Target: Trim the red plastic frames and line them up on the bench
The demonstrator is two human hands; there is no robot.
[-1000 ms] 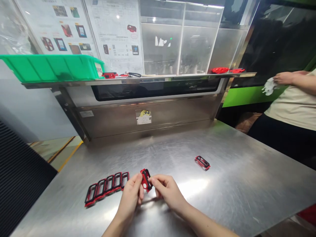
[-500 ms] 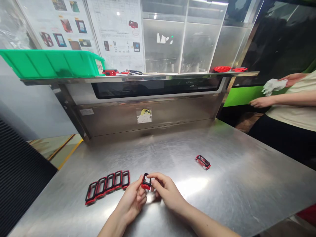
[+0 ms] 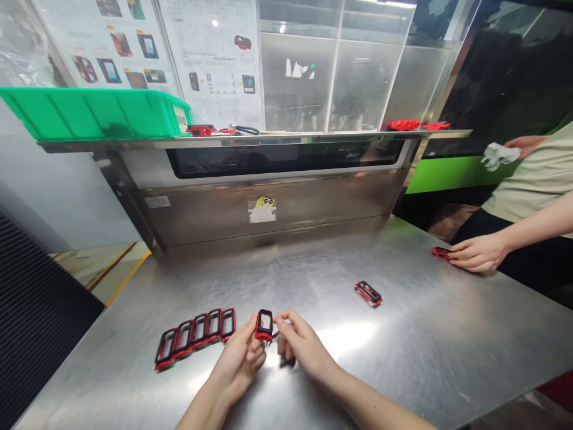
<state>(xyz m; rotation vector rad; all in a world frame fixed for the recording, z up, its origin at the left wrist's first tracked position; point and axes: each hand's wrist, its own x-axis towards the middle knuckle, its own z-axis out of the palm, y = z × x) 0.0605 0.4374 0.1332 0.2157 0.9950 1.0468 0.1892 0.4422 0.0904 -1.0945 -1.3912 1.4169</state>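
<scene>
My left hand (image 3: pixel 239 358) grips a small red-and-black rectangular frame (image 3: pixel 264 323) by its left side, thumb against the edge. The frame stands tilted up above the table, its opening facing me. My right hand (image 3: pixel 302 345) is at the frame's right side with thumb and forefinger pinched together. A thin dark bit shows between the frame and those fingers; what it is I cannot make out. Left of my hands, several similar red-and-black frames (image 3: pixel 197 331) lie side by side in a slanting row. One more single frame (image 3: pixel 369 293) lies apart to the right.
At the table's right edge, a co-worker's hand (image 3: pixel 478 252) rests on a red-and-black piece (image 3: pixel 441 252); the other holds a white cloth (image 3: pixel 499 156). A shelf (image 3: pixel 295 140) spans the back, bearing a green bin (image 3: pixel 98 113) and red parts (image 3: pixel 403 125). The metal table (image 3: pixel 286 269) is shiny.
The frame in my left hand has turned to face me more, and my right forefinger has come off its top edge to its right side. The co-worker's hand has come down onto the table with a red-and-black piece.
</scene>
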